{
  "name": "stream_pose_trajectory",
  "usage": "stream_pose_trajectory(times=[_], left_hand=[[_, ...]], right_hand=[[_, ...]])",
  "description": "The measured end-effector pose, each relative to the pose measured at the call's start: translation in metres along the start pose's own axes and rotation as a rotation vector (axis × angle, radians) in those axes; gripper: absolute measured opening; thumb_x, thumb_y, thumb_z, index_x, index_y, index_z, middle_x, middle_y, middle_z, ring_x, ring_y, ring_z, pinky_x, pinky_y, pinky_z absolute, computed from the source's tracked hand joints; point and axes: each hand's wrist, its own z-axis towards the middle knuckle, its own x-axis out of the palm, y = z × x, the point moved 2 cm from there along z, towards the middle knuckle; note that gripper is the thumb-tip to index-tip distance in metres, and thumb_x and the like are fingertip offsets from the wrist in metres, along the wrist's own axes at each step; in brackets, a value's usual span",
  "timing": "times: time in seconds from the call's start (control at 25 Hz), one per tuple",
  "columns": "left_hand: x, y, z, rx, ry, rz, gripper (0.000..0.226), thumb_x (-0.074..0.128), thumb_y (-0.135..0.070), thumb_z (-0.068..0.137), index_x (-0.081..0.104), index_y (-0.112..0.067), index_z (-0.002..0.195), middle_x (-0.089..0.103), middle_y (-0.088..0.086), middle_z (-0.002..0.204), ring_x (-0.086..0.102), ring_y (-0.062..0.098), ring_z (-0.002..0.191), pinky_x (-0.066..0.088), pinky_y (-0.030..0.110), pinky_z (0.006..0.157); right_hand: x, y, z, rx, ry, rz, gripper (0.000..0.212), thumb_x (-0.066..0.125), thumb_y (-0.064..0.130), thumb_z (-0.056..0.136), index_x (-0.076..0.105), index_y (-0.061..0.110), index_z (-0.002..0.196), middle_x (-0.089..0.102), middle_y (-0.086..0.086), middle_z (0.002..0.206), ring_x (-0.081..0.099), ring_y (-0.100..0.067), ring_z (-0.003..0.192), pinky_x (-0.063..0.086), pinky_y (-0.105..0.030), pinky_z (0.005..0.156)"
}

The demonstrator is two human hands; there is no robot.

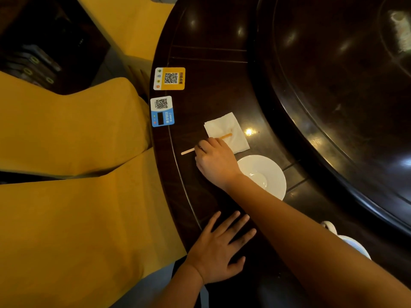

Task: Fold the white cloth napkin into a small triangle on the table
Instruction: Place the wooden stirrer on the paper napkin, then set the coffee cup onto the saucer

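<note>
The right hand (214,162), fingers closing on a thin wooden stick (208,144), is reaching the square white napkin (226,132) lying just beyond it, while the left hand (219,250) is resting flat and empty.

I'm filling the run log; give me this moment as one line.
right hand: on stick lying across napkin | left hand: flat on table | napkin: folded square, no triangle yet | saucer: beside napkin

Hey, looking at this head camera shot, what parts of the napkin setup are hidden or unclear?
- Napkin: near corner hidden under right hand.
- Stick: middle hidden by that hand's fingers; grip unclear.
- Plate: near side hidden by the forearm.
- Sticker print: too small to read.
- Left hand: flat on the table.
</note>
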Motion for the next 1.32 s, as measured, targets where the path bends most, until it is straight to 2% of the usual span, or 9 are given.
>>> stream_pose_trajectory(times=[0.12,0.28,0.44,0.56,0.72,0.88,1.0,1.08,1.32], left_hand=[[-0.002,0.000,0.001,0.004,-0.012,0.002,0.060,0.045,-0.053,0.085,0.035,-0.030,0.139,0.041,0.001,0.145,0.022,0.022,0.139,0.018,0.047,0.107],[-0.005,0.001,0.001,0.010,-0.039,-0.001,0.055,0.047,-0.052,0.084,0.038,-0.030,0.134,0.048,0.001,0.139,0.026,0.022,0.135,0.020,0.048,0.106],[-0.002,0.000,0.000,0.014,-0.049,0.012,0.054,0.045,-0.051,0.083,0.040,-0.028,0.132,0.054,0.002,0.134,0.033,0.023,0.130,0.021,0.048,0.105],[-0.001,0.001,0.002,0.012,-0.032,0.027,0.051,0.047,-0.050,0.083,0.052,-0.027,0.128,0.053,0.004,0.135,0.039,0.024,0.130,0.017,0.048,0.108],[-0.003,0.001,0.003,0.001,-0.048,0.001,0.061,0.047,-0.047,0.083,0.039,-0.028,0.140,0.033,0.004,0.151,0.023,0.022,0.140,0.017,0.051,0.109],[-0.005,-0.001,0.002,0.002,-0.053,-0.008,0.059,0.044,-0.044,0.085,0.039,-0.027,0.141,0.030,0.004,0.152,0.020,0.021,0.141,0.015,0.050,0.111],[-0.004,-0.001,0.002,0.004,-0.050,-0.005,0.059,0.043,-0.044,0.085,0.039,-0.027,0.141,0.031,0.004,0.151,0.021,0.022,0.141,0.012,0.049,0.112],[-0.004,-0.001,0.002,0.001,-0.046,0.012,0.059,0.042,-0.044,0.086,0.038,-0.027,0.142,0.031,0.005,0.151,0.021,0.022,0.141,0.010,0.047,0.112],[-0.003,0.000,0.002,-0.002,-0.048,0.023,0.059,0.041,-0.044,0.086,0.037,-0.027,0.142,0.031,0.004,0.152,0.020,0.022,0.141,0.008,0.046,0.113]], right_hand=[[0.001,0.003,-0.002,0.045,0.025,0.009,0.028,0.058,0.025,0.089,0.067,0.003,0.103,0.065,-0.012,0.101,0.059,-0.028,0.092,0.047,-0.040,0.084],[-0.003,0.007,-0.010,0.070,0.073,0.009,0.036,0.054,0.031,0.090,0.061,0.005,0.114,0.061,-0.014,0.113,0.055,-0.030,0.103,0.044,-0.043,0.089],[-0.043,0.014,-0.039,0.185,0.004,0.063,0.026,0.057,0.026,0.087,0.063,0.005,0.102,0.062,-0.014,0.103,0.058,-0.030,0.093,0.046,-0.042,0.079],[-0.079,0.017,-0.101,0.348,-0.038,0.065,0.026,0.064,0.026,0.082,0.065,0.007,0.101,0.063,-0.015,0.103,0.059,-0.031,0.092,0.049,-0.042,0.076],[-0.108,0.006,-0.200,0.655,-0.016,0.026,0.050,0.071,0.036,0.074,0.059,0.012,0.116,0.057,-0.018,0.120,0.053,-0.036,0.111,0.045,-0.046,0.087],[-0.116,-0.007,-0.264,0.946,0.081,-0.010,0.083,0.074,0.051,0.065,0.042,0.021,0.136,0.037,-0.023,0.142,0.032,-0.041,0.132,0.039,-0.054,0.094],[-0.118,-0.016,-0.284,1.078,0.221,0.073,0.096,0.067,0.060,0.069,0.018,0.029,0.146,0.016,-0.015,0.153,0.018,-0.033,0.139,0.040,-0.049,0.096],[-0.119,-0.020,-0.287,1.094,0.278,0.104,0.096,0.064,0.061,0.072,0.010,0.031,0.146,0.014,-0.008,0.153,0.020,-0.028,0.137,0.045,-0.042,0.091],[-0.122,-0.026,-0.283,1.082,0.281,0.132,0.092,0.068,0.053,0.074,0.014,0.028,0.144,0.025,-0.006,0.143,0.030,-0.025,0.128,0.049,-0.033,0.078]])
